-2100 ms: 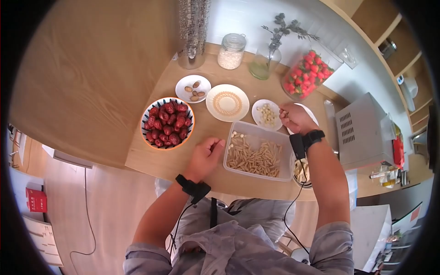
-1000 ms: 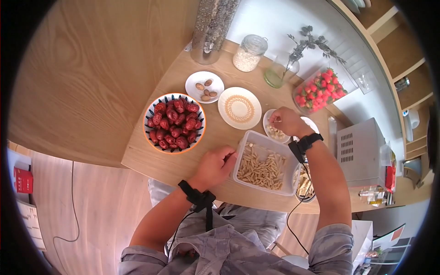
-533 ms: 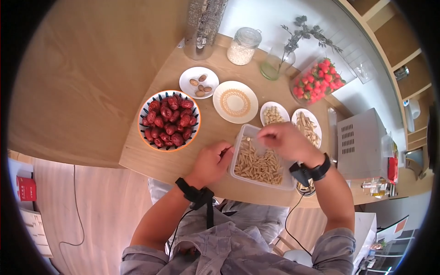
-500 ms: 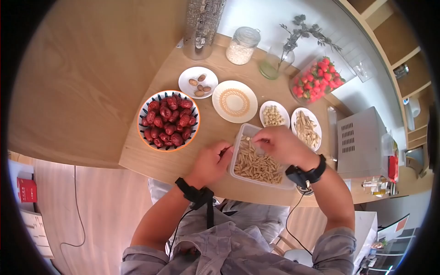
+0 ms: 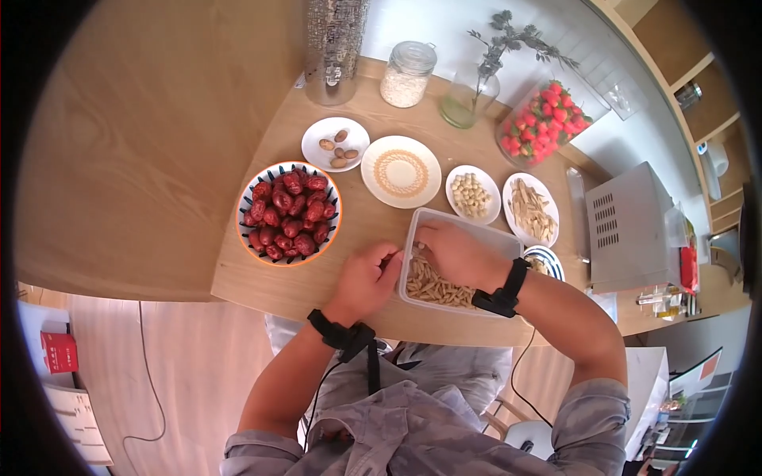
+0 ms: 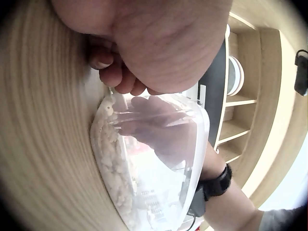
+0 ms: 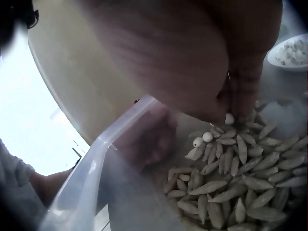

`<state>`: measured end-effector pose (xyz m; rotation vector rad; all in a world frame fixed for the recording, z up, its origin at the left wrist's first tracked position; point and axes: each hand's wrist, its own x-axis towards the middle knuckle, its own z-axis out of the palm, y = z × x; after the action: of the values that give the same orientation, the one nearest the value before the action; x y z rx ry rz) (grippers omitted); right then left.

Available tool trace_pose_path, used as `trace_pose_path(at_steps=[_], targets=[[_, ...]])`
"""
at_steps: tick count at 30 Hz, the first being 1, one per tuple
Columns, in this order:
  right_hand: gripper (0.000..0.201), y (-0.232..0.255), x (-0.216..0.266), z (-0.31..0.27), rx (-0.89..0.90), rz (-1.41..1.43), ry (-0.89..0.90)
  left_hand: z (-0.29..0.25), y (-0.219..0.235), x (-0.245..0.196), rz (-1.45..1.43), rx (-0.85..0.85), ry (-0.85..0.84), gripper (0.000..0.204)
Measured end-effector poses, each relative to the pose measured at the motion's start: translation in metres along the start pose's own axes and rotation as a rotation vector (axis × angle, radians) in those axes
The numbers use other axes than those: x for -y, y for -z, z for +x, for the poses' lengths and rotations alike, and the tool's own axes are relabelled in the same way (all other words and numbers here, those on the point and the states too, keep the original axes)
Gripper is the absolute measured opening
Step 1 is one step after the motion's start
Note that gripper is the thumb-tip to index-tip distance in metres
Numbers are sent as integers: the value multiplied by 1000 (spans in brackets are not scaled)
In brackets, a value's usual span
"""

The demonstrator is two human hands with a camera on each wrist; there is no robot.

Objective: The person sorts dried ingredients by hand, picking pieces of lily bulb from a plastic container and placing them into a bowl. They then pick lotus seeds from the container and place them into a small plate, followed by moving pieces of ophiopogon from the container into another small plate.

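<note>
My right hand (image 5: 460,254) reaches down inside the clear plastic bin (image 5: 403,278), above tan, pointed pieces (image 5: 432,289). In the right wrist view a round white seed (image 7: 229,118) is at this hand's pinched fingertips, and two more white seeds (image 7: 207,136) lie close by on the pieces. My left hand (image 5: 367,282) rests on the table at the bin's left side, fingers loosely curled. The left wrist view shows that hand (image 6: 159,43) beside the bin's corner, holding nothing visible, with the right hand (image 6: 168,139) seen through the clear wall.
Behind the bin are plates of white seeds (image 5: 495,198) and pale strips (image 5: 532,210), a patterned plate (image 5: 401,170) and a plate of brown nuts (image 5: 337,123). A bowl of red dates (image 5: 290,214) is left. Strawberries (image 5: 544,123), a jar (image 5: 408,75) and a vase (image 5: 458,111) stand farther back.
From over the plate of white seeds, my right hand has moved toward me and left, down into the bin. My left hand stays beside the bin. The head view has shifted slightly.
</note>
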<state>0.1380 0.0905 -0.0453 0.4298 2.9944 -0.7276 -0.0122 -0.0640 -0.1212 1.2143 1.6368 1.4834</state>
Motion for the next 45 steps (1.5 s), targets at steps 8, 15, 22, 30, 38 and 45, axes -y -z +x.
trace_pose_path(at_steps=[8, 15, 22, 30, 38, 45], targets=[[29, -10, 0, 2, -97, 34, -166, 0, 0, 0, 0, -16, -46, 15], [23, -17, -9, 5, -117, -16, -108, 1, -1, 2, 6, -3, -63, 11], [15, -16, -5, 5, -98, -19, -127, 1, 0, 0, 33, 9, -52, 12], [18, -10, -9, 1, -127, 117, -182, 1, -3, 0, -20, -18, -35, 14], [20, -7, -3, 3, -190, 434, -318, 2, -3, 1, -4, -16, -26, 14], [17, -16, -5, 12, -229, 338, -219, 2, -2, 2, 6, -1, -15, 13]])
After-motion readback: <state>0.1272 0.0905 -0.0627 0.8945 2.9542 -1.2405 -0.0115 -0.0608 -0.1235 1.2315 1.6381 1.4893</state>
